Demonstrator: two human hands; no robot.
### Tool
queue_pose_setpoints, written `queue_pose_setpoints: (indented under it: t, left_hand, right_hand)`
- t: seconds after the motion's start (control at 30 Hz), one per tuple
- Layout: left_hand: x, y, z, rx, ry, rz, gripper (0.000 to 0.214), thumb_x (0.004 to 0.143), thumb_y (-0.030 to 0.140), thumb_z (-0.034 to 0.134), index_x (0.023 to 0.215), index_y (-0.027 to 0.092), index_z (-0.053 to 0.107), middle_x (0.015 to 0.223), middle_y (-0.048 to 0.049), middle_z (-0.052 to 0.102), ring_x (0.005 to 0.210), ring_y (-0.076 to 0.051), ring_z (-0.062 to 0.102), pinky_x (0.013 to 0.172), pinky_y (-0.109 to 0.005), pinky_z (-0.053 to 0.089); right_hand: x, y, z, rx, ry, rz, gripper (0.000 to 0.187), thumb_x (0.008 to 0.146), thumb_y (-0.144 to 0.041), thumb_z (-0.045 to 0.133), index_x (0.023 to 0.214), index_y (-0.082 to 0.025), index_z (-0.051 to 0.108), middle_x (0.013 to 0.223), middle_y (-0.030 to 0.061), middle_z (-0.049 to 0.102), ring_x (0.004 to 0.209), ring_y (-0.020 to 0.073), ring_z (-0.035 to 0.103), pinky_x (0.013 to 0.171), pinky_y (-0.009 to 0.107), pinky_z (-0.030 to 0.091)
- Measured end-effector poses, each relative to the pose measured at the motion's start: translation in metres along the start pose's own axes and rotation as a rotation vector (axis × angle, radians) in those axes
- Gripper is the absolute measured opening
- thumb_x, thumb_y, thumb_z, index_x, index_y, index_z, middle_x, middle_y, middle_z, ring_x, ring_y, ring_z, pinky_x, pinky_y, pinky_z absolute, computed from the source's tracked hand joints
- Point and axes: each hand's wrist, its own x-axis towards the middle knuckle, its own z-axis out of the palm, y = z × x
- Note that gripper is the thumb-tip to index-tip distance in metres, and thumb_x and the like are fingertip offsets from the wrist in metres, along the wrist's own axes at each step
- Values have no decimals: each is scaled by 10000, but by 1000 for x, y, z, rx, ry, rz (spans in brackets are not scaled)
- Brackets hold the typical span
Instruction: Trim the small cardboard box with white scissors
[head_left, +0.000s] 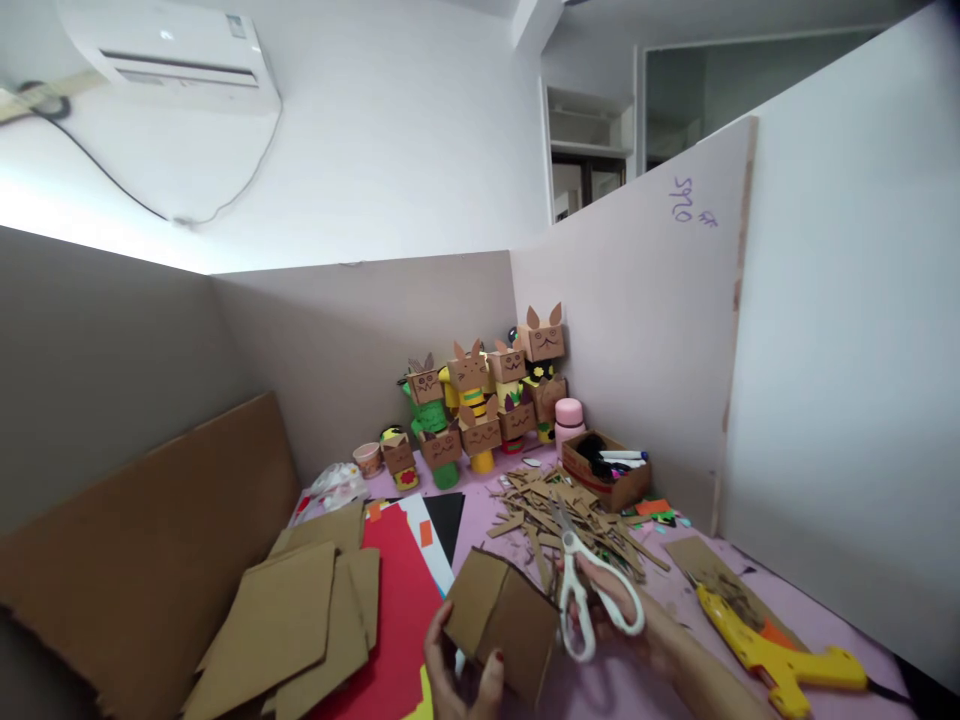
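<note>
My left hand [459, 672] grips a folded brown cardboard box piece [501, 618] from below, thumb on its near face. My right hand [652, 640] holds white-handled scissors [581, 590], fingers through the loops, blades pointing up and away, right beside the box's right edge. Both hands sit low in the view over a pink table [660, 690].
A pile of cardboard strips [559, 510] lies behind the scissors. Flat cardboard pieces [300, 610] and red paper [401, 610] lie at left. A yellow glue gun [765, 650] rests at right. Several cardboard box figures [484, 400] and a small marker box [607, 470] stand at the back by partition walls.
</note>
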Motion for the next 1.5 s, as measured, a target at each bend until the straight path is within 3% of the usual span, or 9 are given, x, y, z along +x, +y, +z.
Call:
queue_pose_setpoints:
  t: [0.17, 0.37, 0.63, 0.83, 0.93, 1.07, 1.27, 1.4, 1.5]
  left_hand:
    - [17, -5, -14, -106, 67, -249, 569, 597, 403, 739, 1112, 277, 534, 942, -28, 647, 924, -251, 612, 834, -361, 471]
    - [24, -8, -17, -363, 80, -456, 509, 778, 423, 565, 1251, 253, 484, 865, -33, 708, 918, -239, 652, 843, -373, 488]
    - [26, -11, -26, -421, 43, -415, 510, 821, 358, 553, 1314, 307, 437, 948, 9, 732, 923, -183, 658, 846, -299, 492]
    - [21, 0, -23, -416, -11, -355, 490, 843, 324, 522, 1324, 309, 430, 933, -27, 744, 778, -221, 695, 821, -403, 516]
    - [22, 5, -29, -476, -61, -353, 419, 789, 343, 589, 1207, 330, 559, 872, -28, 755, 738, -254, 699, 800, -490, 514]
    - [27, 10, -37, -525, -163, -407, 424, 646, 444, 715, 1047, 310, 676, 982, -112, 731, 897, -377, 657, 770, -586, 485]
    - [32, 6, -42, -587, -251, -490, 423, 646, 451, 722, 1042, 308, 684, 1072, -129, 692, 945, -395, 635, 776, -551, 493]
    - [34, 4, -47, -702, -353, -573, 488, 670, 498, 684, 1078, 232, 674, 1133, -173, 659, 1021, -389, 603, 823, -512, 494]
    - [34, 8, -49, -752, -416, -694, 458, 728, 388, 628, 1090, 108, 651, 1141, -229, 644, 1053, -321, 600, 849, -417, 504]
  right_hand:
    - [5, 22, 15, 339, 22, -29, 575, 600, -588, 739, 983, -179, 606, 546, -43, 601, 483, 120, 556, 471, 213, 419]
    - [-5, 33, 16, 624, -132, 132, 467, 773, -540, 602, 1014, -140, 603, 551, -9, 634, 512, 132, 599, 552, 245, 464]
    - [-14, 30, 13, 784, -287, 67, 441, 759, -399, 681, 1120, -163, 589, 652, 25, 701, 618, 169, 663, 582, 254, 463]
    - [-14, 38, 11, 911, -400, 49, 376, 800, -413, 651, 1072, -153, 655, 649, 72, 745, 575, 182, 691, 533, 243, 495]
    - [-7, 44, 5, 937, -426, 92, 431, 792, -487, 635, 1017, -124, 691, 589, 72, 744, 501, 179, 686, 472, 238, 509]
    - [-2, 46, -4, 987, -433, 82, 468, 790, -533, 609, 996, -125, 705, 460, 14, 692, 419, 148, 645, 424, 221, 497]
    - [-8, 36, -5, 939, -396, 37, 415, 732, -415, 713, 1101, -238, 646, 781, 18, 748, 696, 133, 684, 658, 226, 510]
    - [-9, 39, -7, 807, -420, 154, 499, 746, -507, 657, 1059, -119, 666, 515, 7, 678, 438, 113, 610, 450, 187, 490]
    - [-12, 40, -11, 674, -511, 319, 529, 752, -495, 646, 985, -21, 689, 431, 22, 644, 335, 109, 557, 311, 158, 407]
